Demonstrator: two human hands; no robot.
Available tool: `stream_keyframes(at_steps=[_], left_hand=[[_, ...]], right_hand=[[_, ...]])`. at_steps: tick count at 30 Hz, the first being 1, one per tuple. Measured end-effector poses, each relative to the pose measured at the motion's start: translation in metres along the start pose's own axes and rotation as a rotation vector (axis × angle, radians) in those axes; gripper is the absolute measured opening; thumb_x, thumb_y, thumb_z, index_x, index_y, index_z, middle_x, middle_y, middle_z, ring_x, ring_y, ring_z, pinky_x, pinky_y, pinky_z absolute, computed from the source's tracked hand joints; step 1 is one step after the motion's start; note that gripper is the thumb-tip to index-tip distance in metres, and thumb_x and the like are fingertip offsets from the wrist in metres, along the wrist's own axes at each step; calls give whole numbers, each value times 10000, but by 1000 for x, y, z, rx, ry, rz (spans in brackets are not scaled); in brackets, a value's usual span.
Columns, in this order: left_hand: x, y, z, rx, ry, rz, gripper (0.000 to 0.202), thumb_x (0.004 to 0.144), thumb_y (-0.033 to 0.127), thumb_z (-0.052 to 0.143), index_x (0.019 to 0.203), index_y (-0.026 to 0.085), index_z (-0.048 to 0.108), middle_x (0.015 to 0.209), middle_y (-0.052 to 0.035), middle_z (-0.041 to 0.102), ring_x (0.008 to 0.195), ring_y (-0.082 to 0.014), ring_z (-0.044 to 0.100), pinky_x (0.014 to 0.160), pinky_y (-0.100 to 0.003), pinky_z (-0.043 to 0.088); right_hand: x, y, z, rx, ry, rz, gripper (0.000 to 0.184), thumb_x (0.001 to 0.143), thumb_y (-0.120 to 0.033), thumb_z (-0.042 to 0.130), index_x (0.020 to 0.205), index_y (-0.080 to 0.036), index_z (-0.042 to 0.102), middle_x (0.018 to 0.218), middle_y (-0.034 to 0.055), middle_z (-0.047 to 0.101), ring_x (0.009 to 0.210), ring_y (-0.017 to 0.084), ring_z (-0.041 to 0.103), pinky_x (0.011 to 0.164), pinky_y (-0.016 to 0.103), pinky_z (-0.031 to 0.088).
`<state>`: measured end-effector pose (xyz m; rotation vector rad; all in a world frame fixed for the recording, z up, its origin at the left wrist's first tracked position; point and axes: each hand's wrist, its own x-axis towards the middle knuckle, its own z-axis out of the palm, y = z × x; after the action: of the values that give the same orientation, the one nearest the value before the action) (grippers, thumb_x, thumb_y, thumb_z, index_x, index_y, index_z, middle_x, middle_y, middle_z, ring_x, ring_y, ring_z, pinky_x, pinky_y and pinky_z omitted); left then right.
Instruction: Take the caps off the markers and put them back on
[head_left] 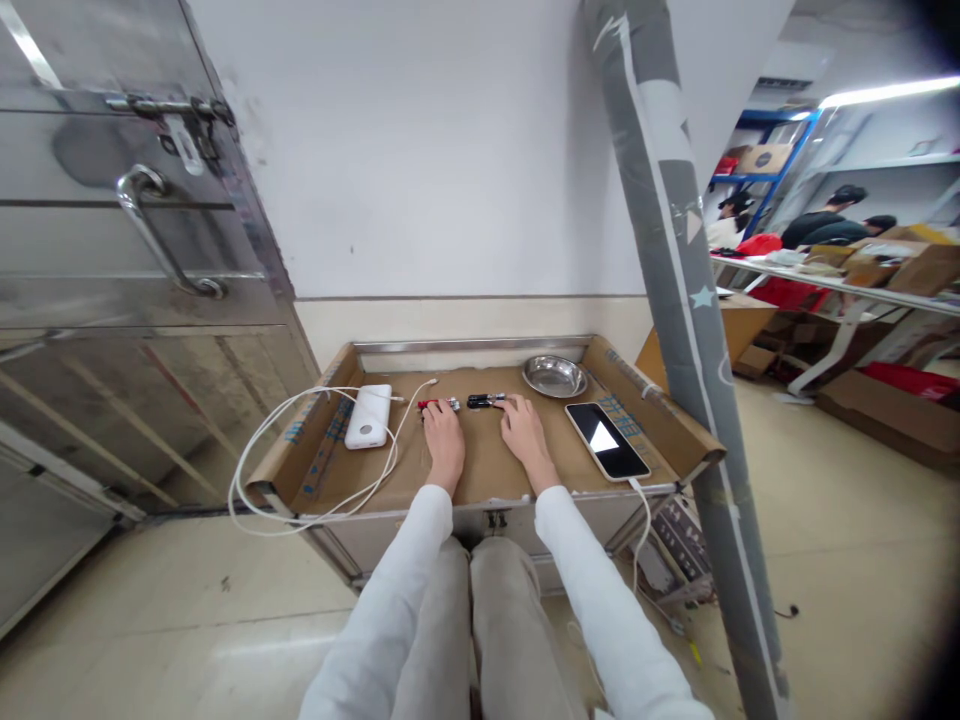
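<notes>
Both my hands rest on a cardboard-lined tray table (480,470) in front of me. My left hand (444,440) lies palm down, its fingertips touching a small red and silver object (438,404). My right hand (525,428) also lies flat, fingertips at a small black and silver object (486,400). The two small objects lie end to end near the table's middle. Neither hand is wrapped round anything; the fingers look stretched forward.
A white power bank (368,416) with a looping white cable (262,450) lies at the left. A steel bowl (554,376) and a phone (607,440) sit at the right. A grey rolled mat (675,260) leans beside the table. A metal cabinet (135,250) stands left. People sit at the far right.
</notes>
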<state>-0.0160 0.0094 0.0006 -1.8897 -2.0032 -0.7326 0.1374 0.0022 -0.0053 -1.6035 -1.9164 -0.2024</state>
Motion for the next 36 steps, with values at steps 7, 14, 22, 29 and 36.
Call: stream_keyframes(at_steps=[7,14,22,29,36], left_hand=[[3,2,2,1,-6,55,325,869,12,243,1000,24,541,953,-175,551,955,-258,510,878,-384,416],[4,5,8,-93,-24,308,281,857,27,314,1010,67,547,957,-138,552,958,-246,511,890,-387,421],[13,11,20,-274,-53,384,173,875,105,398,971,140,539,946,-102,553,970,-234,521,953,-418,392],[14,11,24,-403,-119,412,143,903,129,406,919,164,544,936,-78,574,945,-203,549,925,-387,425],[17,9,35,-570,-234,466,107,894,134,458,924,164,556,995,-69,586,974,-177,559,906,-340,461]], right_hand=[[3,2,3,-57,-40,10,290,869,-122,407,1070,-189,605,1038,97,570,979,222,488,869,334,390],[7,5,8,-14,-32,-11,203,860,-120,415,964,-159,584,975,92,578,937,211,491,862,321,375],[7,7,10,-112,-10,96,128,861,-199,456,913,-163,568,948,110,572,911,234,496,792,339,381],[7,10,13,-78,-32,22,153,898,-228,439,911,-190,586,938,88,584,900,224,503,783,330,367],[7,8,9,-31,-76,-32,173,923,-232,438,937,-197,607,952,74,617,913,216,516,792,323,359]])
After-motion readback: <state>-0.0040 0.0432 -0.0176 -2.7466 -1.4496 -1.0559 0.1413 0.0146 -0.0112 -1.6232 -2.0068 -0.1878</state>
